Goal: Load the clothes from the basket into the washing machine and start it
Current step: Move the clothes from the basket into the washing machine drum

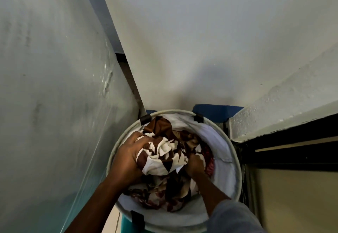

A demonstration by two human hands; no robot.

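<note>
Both hands down in the round white laundry basket (230, 161): the left hand (126, 157) clutches the brown-and-white patterned cloth (161, 157) bunched on top, the right hand (194, 165) digs in, fingers curled into the same bundle.

- Dim, flat indoor light with a cool cast.
- Soft shadow on the wall (210, 53) above the basket (235, 152).
- Wide-angle bending at the edges.
- Slight overall softness.
</note>
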